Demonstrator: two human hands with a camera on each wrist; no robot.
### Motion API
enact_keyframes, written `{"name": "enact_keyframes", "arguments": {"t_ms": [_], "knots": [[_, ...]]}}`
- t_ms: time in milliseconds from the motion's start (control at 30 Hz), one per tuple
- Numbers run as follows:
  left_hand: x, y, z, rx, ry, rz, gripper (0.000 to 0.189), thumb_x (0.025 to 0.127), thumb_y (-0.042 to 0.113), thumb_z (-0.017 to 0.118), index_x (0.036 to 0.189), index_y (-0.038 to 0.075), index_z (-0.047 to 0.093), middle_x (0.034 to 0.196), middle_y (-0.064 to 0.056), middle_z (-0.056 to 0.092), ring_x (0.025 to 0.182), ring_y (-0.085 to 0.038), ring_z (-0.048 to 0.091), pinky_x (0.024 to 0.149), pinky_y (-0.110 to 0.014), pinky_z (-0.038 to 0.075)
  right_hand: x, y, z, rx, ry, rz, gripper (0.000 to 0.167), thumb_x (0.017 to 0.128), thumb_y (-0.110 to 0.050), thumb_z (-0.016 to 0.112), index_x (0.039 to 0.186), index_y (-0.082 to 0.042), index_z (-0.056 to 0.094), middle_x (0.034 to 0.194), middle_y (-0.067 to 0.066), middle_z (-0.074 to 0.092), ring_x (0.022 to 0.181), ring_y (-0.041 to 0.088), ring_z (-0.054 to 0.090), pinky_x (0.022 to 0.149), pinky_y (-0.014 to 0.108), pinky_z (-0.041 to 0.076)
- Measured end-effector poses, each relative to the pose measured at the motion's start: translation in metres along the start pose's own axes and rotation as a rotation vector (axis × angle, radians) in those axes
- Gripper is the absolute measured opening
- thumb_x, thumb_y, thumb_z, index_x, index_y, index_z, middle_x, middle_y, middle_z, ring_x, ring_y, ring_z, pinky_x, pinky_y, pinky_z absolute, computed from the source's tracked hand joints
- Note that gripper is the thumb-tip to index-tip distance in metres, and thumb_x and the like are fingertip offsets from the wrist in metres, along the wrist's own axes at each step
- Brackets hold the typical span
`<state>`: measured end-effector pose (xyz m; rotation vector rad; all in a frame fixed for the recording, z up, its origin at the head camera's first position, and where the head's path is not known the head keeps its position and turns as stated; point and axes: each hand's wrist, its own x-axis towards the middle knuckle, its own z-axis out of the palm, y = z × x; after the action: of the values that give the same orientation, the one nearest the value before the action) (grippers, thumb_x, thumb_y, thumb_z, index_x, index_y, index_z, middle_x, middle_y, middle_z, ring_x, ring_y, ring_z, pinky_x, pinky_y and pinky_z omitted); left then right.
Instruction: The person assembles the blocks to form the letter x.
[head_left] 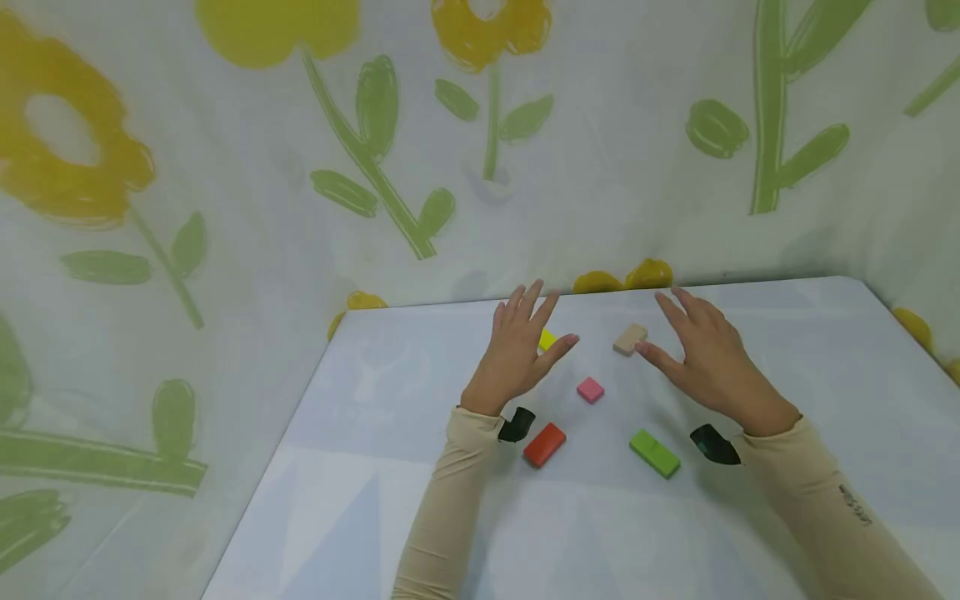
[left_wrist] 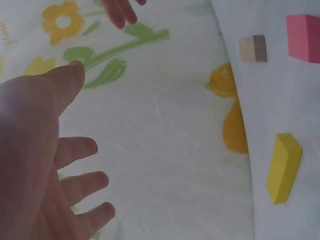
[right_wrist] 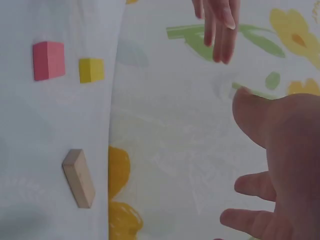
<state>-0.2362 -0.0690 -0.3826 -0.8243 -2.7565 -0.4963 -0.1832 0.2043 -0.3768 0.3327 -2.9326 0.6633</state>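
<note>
My left hand [head_left: 517, 354] is held above the table with its fingers spread, and nothing is in it. A yellow block [head_left: 547, 339] shows partly behind that hand. Over the right side, my right hand [head_left: 708, 358] hovers with fingers apart, also holding nothing. Its thumb overlaps the edge of a plain wooden block [head_left: 628, 339] in the head view. Between the hands lies a small pink block [head_left: 590, 390]. Nearer to me are a red block [head_left: 545, 445] by the left wrist and a green block [head_left: 655, 454] by the right wrist.
The white table [head_left: 360, 400] has a pale blue pattern. Behind it hangs a white cloth [head_left: 600, 167] printed with yellow flowers and green stems. A dark wrist camera [head_left: 517, 425] sits at the left cuff, another dark camera [head_left: 715, 445] at the right cuff.
</note>
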Motion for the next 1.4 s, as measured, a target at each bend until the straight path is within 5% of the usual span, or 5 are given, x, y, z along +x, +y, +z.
{"name": "enact_keyframes", "arguments": {"t_ms": [267,467,1033,1400], "knots": [[0.002,0.006,-0.007,-0.217,0.036,0.150,0.066,0.103,0.042,0.062,0.157,0.009,0.043,0.165,-0.013,0.038,0.155,-0.032,0.032,0.128,-0.054,0.026,-0.014,-0.004,-0.005,0.129,0.085,-0.057,0.081,0.100,-0.036,0.069,0.160,0.000,0.030,0.156,0.033,0.035,0.139,0.054,0.032,0.108,0.075,0.034],[0.001,0.009,-0.006,-0.298,-0.004,0.145,0.065,0.102,0.039,0.065,0.157,0.011,0.044,0.165,-0.010,0.039,0.154,-0.027,0.034,0.127,-0.051,0.030,-0.027,-0.004,-0.003,0.189,0.153,-0.104,0.076,0.099,-0.031,0.071,0.158,-0.001,0.035,0.138,0.027,0.050,0.120,0.046,0.045,0.091,0.064,0.046],[0.004,0.007,0.003,-0.377,-0.134,0.117,0.061,0.096,0.029,0.075,0.150,0.012,0.054,0.151,-0.006,0.053,0.140,-0.023,0.050,0.117,-0.038,0.046,-0.034,-0.005,0.008,0.148,-0.040,-0.073,0.056,0.097,-0.032,0.073,0.140,0.001,0.057,0.105,0.011,0.064,0.091,0.021,0.056,0.071,0.030,0.049],[0.004,0.004,0.016,-0.371,-0.249,0.074,0.059,0.095,0.029,0.077,0.148,0.013,0.057,0.144,-0.008,0.057,0.131,-0.026,0.056,0.112,-0.037,0.051,-0.035,-0.005,0.025,0.138,-0.149,-0.053,0.045,0.095,-0.032,0.076,0.126,0.000,0.066,0.100,0.008,0.065,0.080,0.016,0.055,0.064,0.028,0.047]]}}
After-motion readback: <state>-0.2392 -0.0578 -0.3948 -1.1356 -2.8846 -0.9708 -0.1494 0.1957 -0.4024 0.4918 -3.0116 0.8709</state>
